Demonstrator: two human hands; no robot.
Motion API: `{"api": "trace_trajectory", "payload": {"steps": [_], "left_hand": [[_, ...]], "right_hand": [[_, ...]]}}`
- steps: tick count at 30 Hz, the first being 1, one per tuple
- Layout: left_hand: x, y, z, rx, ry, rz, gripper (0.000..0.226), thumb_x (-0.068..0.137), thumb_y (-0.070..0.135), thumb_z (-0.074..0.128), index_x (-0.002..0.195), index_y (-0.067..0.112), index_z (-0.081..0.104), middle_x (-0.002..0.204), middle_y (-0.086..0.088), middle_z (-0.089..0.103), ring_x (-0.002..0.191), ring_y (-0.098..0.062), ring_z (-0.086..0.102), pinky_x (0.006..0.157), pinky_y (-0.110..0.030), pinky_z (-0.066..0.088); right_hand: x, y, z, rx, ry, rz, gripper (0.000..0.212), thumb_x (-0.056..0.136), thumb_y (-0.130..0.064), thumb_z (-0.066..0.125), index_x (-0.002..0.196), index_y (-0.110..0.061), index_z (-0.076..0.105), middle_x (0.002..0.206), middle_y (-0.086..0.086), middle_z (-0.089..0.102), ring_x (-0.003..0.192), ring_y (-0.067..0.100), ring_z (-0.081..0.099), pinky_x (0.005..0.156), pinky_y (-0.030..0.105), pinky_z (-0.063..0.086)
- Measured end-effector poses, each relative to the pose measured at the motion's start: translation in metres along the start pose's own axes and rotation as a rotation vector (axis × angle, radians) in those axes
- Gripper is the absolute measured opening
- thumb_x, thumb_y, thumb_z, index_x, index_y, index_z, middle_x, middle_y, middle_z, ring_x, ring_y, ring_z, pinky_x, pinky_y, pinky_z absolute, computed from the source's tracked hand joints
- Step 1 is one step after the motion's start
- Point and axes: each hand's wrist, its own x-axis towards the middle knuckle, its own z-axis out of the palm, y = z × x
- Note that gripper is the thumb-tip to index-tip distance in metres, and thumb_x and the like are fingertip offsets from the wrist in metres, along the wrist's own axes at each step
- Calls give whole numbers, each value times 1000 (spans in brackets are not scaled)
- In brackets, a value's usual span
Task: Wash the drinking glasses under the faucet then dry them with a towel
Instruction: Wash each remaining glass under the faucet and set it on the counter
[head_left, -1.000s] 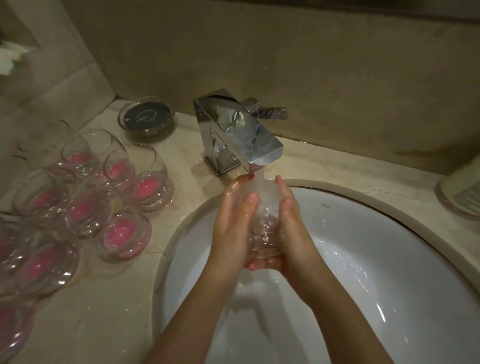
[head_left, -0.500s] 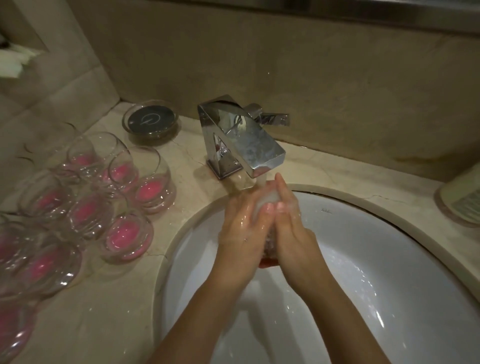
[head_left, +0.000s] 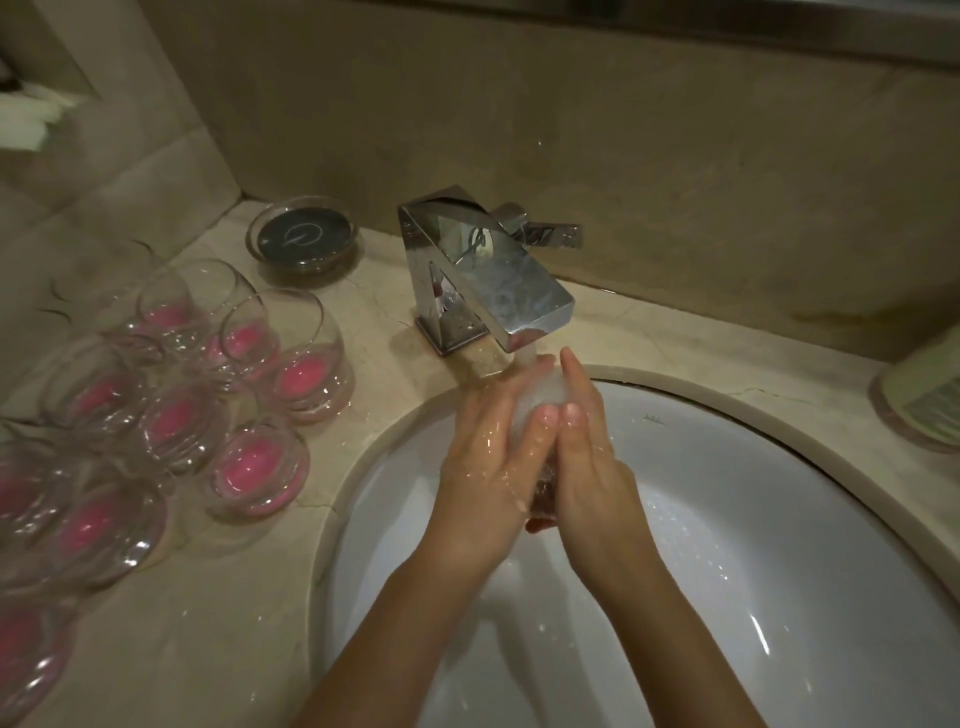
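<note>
Glass (head_left: 540, 400) is gripped by both wet hands under the faucet (head_left: 488, 283).
Slip risk: left hand (head_left: 493, 457) and right hand (head_left: 587, 457) are soaked; glass could be dropped into the sink (head_left: 779, 519).

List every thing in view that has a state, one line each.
faucet: running.
glass in the hands: under the stream, held between both palms.
left hand: wet, holds the glass.
right hand: wet, holds the glass.
glasses on the counter: upright, pink bottoms, clustered.
sink basin: wet, not filled.
</note>
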Motion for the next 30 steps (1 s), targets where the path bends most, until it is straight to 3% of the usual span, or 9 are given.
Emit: {"api": "trace_trajectory", "payload": {"steps": [5, 8, 11, 14, 16, 18, 21, 24, 30], "left_hand": [[3, 2, -1, -526, 32, -103, 32, 84, 39, 55, 116, 42, 55, 111, 16, 68, 97, 3, 67, 71, -11, 50], [3, -2, -1, -385, 63, -31, 32, 92, 40, 59, 123, 38, 52, 116, 13, 67, 107, -2, 65, 80, -14, 50], [3, -8, 0, -122, 25, 41, 46, 90, 51, 52, 134, 42, 46, 134, 13, 57, 125, -9, 54, 100, -31, 47], [0, -7, -4, -365, 8, -171, 50, 83, 53, 67, 129, 44, 49, 128, 13, 61, 111, -3, 63, 81, -21, 54], [-2, -9, -9, -466, -27, -313, 59, 73, 53, 74, 125, 33, 58, 119, 0, 68, 94, -15, 70, 67, -27, 54], [-4, -8, -13, -447, -40, -399, 59, 66, 53, 76, 114, 19, 67, 104, -9, 73, 87, -26, 70, 69, -36, 53], [-5, -1, -17, -450, 30, -433, 52, 62, 38, 86, 104, 12, 70, 91, -5, 75, 82, -21, 72, 72, -35, 53], [-5, 11, -19, -470, 47, -448, 53, 56, 27, 86, 105, 15, 69, 94, -1, 77, 86, -16, 74, 76, -31, 54], [0, 19, -18, -499, 98, -507, 69, 46, 22, 84, 111, 8, 66, 97, -6, 76, 85, -19, 74, 71, -31, 57]], "right_hand": [[5, -2, 1, 325, -59, 211, 37, 97, -54, 23, 132, -61, 34, 109, -1, 71, 68, 24, 73, 46, 32, 52], [3, -3, 2, 178, -46, 143, 45, 83, -66, 25, 128, -71, 29, 111, -9, 68, 79, 17, 74, 57, 36, 59], [0, -1, 1, -30, -11, 21, 40, 82, -66, 22, 119, -81, 21, 88, 0, 71, 71, 16, 71, 59, 23, 57], [-4, 0, 1, -24, -11, 34, 41, 83, -65, 26, 122, -77, 23, 76, 6, 70, 67, 24, 70, 54, 25, 56], [-5, -1, -1, -19, -33, 74, 46, 82, -64, 27, 128, -71, 21, 74, -2, 70, 67, 23, 72, 53, 26, 56], [-8, -4, -4, -52, -73, 119, 53, 81, -65, 27, 132, -67, 13, 85, -4, 71, 68, 19, 73, 55, 25, 57], [-7, -6, -14, -162, -125, 179, 53, 89, -62, 25, 139, -58, 8, 103, 3, 69, 75, 13, 72, 68, 18, 54], [-3, -13, -25, -247, -148, 185, 64, 87, -67, 26, 148, -46, 20, 133, 6, 58, 114, 22, 60, 100, 39, 48], [23, -50, -44, -156, 66, 174, 25, 105, -28, 36, 113, -18, 57, 113, 7, 62, 105, 23, 61, 93, 43, 52]]}}
